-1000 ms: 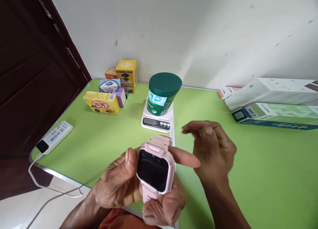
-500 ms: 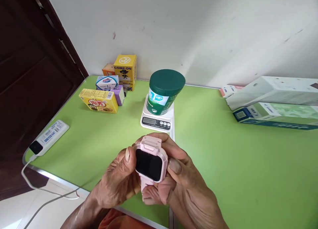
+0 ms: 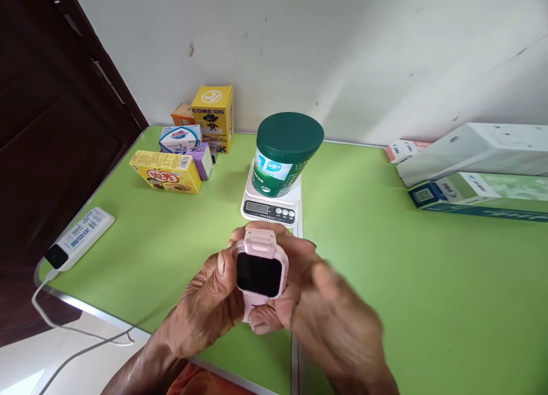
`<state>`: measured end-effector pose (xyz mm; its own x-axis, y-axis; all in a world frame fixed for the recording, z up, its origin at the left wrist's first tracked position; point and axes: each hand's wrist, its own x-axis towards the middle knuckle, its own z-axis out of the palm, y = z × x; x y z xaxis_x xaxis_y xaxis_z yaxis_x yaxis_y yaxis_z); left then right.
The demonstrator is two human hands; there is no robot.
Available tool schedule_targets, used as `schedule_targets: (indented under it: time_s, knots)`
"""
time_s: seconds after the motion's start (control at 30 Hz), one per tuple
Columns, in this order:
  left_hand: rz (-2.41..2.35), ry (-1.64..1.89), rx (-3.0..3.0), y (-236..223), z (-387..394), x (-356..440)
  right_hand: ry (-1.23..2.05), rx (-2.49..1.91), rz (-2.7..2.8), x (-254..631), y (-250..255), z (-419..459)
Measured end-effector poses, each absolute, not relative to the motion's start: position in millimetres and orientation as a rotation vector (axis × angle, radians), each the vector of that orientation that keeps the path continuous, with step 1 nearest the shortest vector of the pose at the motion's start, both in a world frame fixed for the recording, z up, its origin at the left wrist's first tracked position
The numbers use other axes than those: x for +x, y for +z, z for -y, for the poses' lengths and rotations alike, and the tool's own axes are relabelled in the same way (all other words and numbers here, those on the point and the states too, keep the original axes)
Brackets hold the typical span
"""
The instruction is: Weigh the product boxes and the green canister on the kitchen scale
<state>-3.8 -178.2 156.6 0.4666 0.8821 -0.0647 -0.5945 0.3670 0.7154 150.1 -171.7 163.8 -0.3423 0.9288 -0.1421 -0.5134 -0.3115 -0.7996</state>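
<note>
A pink smartwatch with a dark square screen is held up over the table's near side, its strap hanging below the case. My left hand grips it, thumb pressed on the case's left edge. My right hand cups the watch from the right; its curled fingers touch the lower strap, while its thumb is blurred and lifted off the case. Just beyond the hands, a green tub with a dark green lid stands on a white kitchen scale.
The green table has a yellow snack box, a soap box and a yellow carton at back left. A white device with a cable lies at the left edge. Long cartons lie at right, by the wall.
My right thumb has come off the watch's right edge and moved outward. The watch has risen slightly, and my view has shifted a little.
</note>
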Motion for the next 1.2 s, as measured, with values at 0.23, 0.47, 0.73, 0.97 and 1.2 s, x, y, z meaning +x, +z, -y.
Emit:
schedule_targets:
  time_s: [0.23,0.47,0.73,0.97,1.2]
  knots:
    - [-0.484,1.052,0.627,162.2,172.2,-19.7,0.569,-1.193,1.183,211.6,110.3,95.7]
    - [-0.24,1.013,0.621,170.9,180.9,-14.0,0.646,-1.188,1.369,198.1,68.9,22.5]
    - [-0.043,1.024,0.639,176.7,180.3,-13.3,0.669,-1.158,1.348,178.5,80.1,-0.2]
    - [-0.156,0.96,0.636,170.9,193.7,-31.3,0.625,-1.259,1.282,169.1,88.6,-6.9]
    - [-0.233,0.961,0.611,163.9,204.1,-46.1,0.557,-1.243,1.219,157.7,91.0,-3.4]
